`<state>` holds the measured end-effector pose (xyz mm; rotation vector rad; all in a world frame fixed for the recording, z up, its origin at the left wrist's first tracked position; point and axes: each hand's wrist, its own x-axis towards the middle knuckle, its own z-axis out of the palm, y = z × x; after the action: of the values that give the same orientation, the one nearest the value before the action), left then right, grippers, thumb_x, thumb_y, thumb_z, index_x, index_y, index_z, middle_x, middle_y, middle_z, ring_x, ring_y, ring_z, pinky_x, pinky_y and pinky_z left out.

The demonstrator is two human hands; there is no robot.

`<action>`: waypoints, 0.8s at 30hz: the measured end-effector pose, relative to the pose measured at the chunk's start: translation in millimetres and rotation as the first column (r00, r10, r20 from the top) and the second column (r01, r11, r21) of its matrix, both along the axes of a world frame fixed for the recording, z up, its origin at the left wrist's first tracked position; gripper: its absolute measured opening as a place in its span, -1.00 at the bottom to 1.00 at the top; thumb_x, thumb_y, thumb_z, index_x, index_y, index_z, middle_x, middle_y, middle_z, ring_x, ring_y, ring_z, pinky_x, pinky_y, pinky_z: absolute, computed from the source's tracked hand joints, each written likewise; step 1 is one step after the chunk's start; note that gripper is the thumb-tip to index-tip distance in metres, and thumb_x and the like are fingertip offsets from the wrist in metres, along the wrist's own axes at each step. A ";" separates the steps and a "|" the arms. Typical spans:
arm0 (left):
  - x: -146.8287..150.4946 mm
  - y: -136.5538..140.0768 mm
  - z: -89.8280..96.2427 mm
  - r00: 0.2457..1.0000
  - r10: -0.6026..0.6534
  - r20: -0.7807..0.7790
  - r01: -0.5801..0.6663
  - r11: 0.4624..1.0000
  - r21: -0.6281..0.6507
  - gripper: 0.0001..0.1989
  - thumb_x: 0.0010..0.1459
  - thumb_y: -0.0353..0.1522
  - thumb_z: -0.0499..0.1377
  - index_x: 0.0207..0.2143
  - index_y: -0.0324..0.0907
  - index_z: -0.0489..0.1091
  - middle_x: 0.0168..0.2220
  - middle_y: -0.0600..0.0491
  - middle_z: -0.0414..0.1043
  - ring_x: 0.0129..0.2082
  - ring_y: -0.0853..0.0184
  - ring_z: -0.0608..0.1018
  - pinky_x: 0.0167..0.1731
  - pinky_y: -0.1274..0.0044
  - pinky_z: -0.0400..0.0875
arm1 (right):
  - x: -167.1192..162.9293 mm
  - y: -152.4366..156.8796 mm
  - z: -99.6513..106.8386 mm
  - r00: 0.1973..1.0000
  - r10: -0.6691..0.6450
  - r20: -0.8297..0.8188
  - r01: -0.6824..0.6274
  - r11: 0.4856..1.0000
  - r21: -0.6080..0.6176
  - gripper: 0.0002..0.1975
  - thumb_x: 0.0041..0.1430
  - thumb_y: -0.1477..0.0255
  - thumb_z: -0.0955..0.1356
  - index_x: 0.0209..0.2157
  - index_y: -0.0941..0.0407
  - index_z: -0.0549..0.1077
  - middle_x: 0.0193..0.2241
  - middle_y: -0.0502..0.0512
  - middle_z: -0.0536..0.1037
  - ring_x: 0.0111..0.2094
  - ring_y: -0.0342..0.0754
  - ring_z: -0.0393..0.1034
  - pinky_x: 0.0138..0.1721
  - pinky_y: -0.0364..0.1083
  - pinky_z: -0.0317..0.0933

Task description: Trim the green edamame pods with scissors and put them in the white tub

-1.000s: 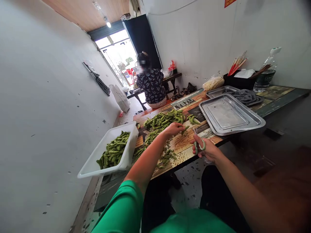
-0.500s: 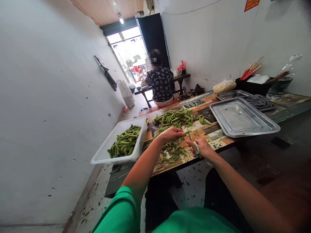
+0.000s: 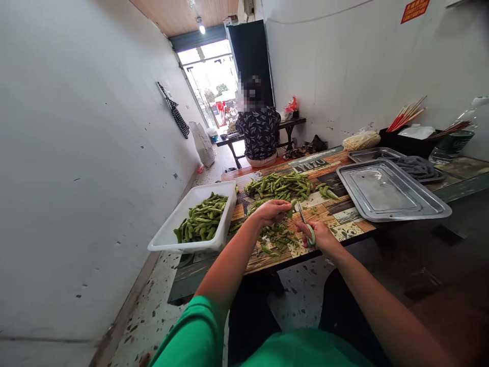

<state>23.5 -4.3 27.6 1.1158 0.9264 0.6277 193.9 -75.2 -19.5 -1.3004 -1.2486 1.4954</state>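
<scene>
My left hand [image 3: 273,211] is closed on a green edamame pod [image 3: 293,208], which sticks out past the fingertips over the table. Just to its right, my right hand [image 3: 316,234] grips a pair of scissors [image 3: 310,233] with light green handles. The blades point up and away, close beside the pod; whether they touch it I cannot tell. Beyond both hands lies a heap of edamame pods [image 3: 280,186]. Trimmed bits and scraps [image 3: 280,238] are scattered under and below my left hand. A white plastic tub [image 3: 160,241] at the left holds many more pods.
At the right of the patterned table [image 3: 267,262] lie a metal tray [image 3: 393,191] and a second tray [image 3: 367,154] with dark grey items. Behind them are a black box [image 3: 410,142] of skewers and a plastic bottle [image 3: 454,145]. A person [image 3: 262,130] sits beyond, back turned.
The view has shifted slightly, so the room appears farther right. The pod in my left hand now points more upward, and the scissors stay beside it in my right hand.
</scene>
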 end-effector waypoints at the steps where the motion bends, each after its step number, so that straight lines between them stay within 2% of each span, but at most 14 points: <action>1: 1.5 0.0 -1.0 0.995 0.070 0.068 -0.070 0.998 -0.007 -0.61 -0.23 -0.23 0.39 -0.48 -0.23 0.27 -0.73 0.30 0.00 -0.79 0.63 0.03 -0.75 0.65 -0.22 | -0.7 -1.5 1.6 0.999 0.003 -0.054 -0.005 0.999 -0.035 -0.59 -0.01 0.06 0.38 -0.45 0.16 0.38 -0.73 -0.06 0.36 -0.73 -0.18 0.28 -0.81 -0.26 0.05; 3: 5.0 -0.7 -2.5 0.973 0.174 0.151 -0.173 0.985 -0.019 -0.64 -0.17 -0.28 0.37 -0.50 -0.24 0.23 -0.69 0.26 0.11 -0.78 0.66 0.05 -0.75 0.67 -0.20 | -2.2 -5.3 5.4 0.990 0.018 -0.143 -0.032 0.995 -0.093 -0.58 0.03 0.05 0.36 -0.42 0.17 0.38 -0.68 -0.03 0.39 -0.68 -0.16 0.32 -0.79 -0.24 0.12; 7: 14.1 -6.3 -2.5 0.952 0.280 0.127 -0.285 0.958 0.025 -0.69 -0.08 -0.35 0.30 -0.56 -0.25 0.18 -0.59 0.11 0.34 -0.80 0.69 0.07 -0.76 0.66 -0.21 | -4.8 -9.8 10.7 0.973 0.040 -0.226 -0.064 0.993 -0.099 -0.59 0.06 0.07 0.35 -0.38 0.17 0.39 -0.64 0.00 0.41 -0.64 -0.15 0.36 -0.77 -0.24 0.17; 11: 23.8 -15.8 -0.8 0.945 0.307 0.108 -0.317 0.944 0.094 -0.72 -0.06 -0.37 0.27 -0.55 -0.23 0.16 -0.60 0.08 0.39 -0.83 0.67 0.08 -0.78 0.63 -0.24 | -6.1 -8.3 12.1 0.974 0.013 -0.226 -0.036 0.995 -0.098 -0.59 0.06 0.07 0.35 -0.39 0.17 0.38 -0.65 0.00 0.40 -0.65 -0.15 0.36 -0.80 -0.25 0.16; 17: 29.7 -26.8 -1.3 0.918 0.366 0.151 -0.382 0.919 0.100 -0.64 -0.14 -0.36 0.30 -0.55 -0.18 0.09 -0.61 0.09 0.41 -0.83 0.65 0.07 -0.79 0.64 -0.19 | -5.7 -7.9 14.1 0.970 -0.004 -0.242 -0.011 0.998 -0.060 -0.56 0.04 0.04 0.36 -0.42 0.18 0.39 -0.67 0.00 0.40 -0.67 -0.15 0.35 -0.80 -0.24 0.15; 21: 30.5 -31.2 -5.2 0.921 0.363 0.140 -0.381 0.915 0.134 -0.69 -0.14 -0.34 0.30 -0.53 -0.21 0.15 -0.59 0.08 0.42 -0.81 0.65 0.08 -0.77 0.64 -0.17 | -7.7 -8.1 12.2 0.978 -0.008 -0.208 -0.006 0.998 -0.067 -0.56 0.01 0.04 0.37 -0.45 0.18 0.39 -0.70 -0.03 0.38 -0.70 -0.17 0.33 -0.82 -0.26 0.09; 24: 24.5 -35.7 -5.0 0.935 0.342 0.098 -0.355 0.917 0.183 -0.74 -0.12 -0.31 0.27 -0.50 -0.24 0.23 -0.56 0.06 0.43 -0.79 0.64 0.09 -0.75 0.64 -0.12 | -9.4 -8.5 9.2 0.979 -0.026 -0.201 0.015 0.998 -0.054 -0.55 -0.03 0.03 0.39 -0.50 0.17 0.38 -0.76 -0.09 0.31 -0.77 -0.23 0.22 -0.86 -0.29 -0.04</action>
<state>48.0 -40.0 22.6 1.1067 1.0339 1.0630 184.5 -83.7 -10.2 -1.1583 -1.0689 1.6107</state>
